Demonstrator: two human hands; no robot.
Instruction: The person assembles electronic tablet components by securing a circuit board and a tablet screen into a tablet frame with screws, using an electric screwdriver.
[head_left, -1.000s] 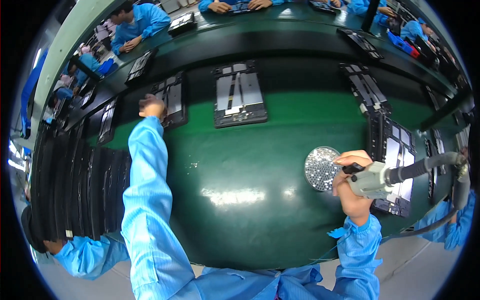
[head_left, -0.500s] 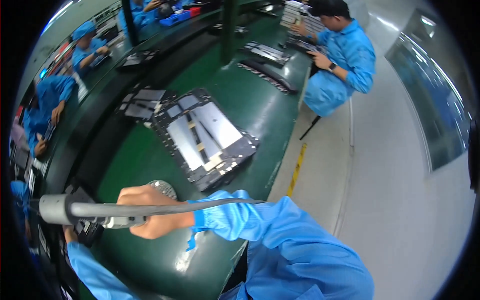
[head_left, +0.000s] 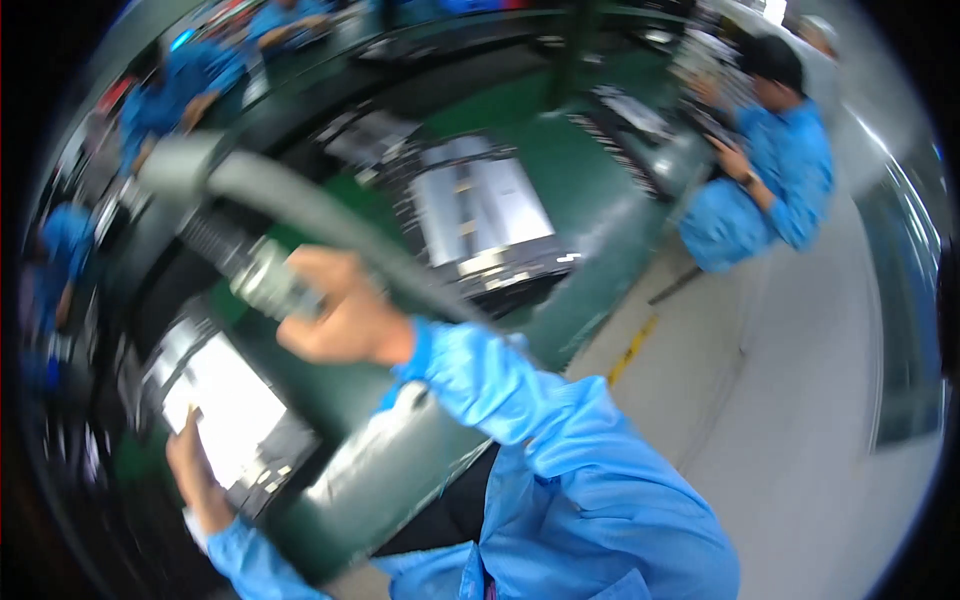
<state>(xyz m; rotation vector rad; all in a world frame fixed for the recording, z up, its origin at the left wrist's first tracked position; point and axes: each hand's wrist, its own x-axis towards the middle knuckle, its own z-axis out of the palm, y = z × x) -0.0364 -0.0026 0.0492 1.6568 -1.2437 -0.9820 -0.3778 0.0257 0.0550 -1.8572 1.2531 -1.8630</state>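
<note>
My right hand is wrapped round an electric screwdriver, blurred by motion, with a thick grey cable running from its top. The tool is held in the air, apart from the work, and its tip cannot be made out. At the lower left, my left hand grips the near left edge of a dark flat panel with bright silver plates. One finger lies over its top face; the others are hidden at the edge. The panel is tilted in the view, and glare washes out its middle.
A stack of similar panels lies on the green bench ahead, with another panel behind it. A dark post rises at the back. A co-worker in blue sits at the far right. Others line the left side.
My right hand and the screwdriver have swung up, and the tool tilts differently. My left hand, formerly mostly hidden, now shows with the panel. The view has turned, shifting the bench scene rightward.
</note>
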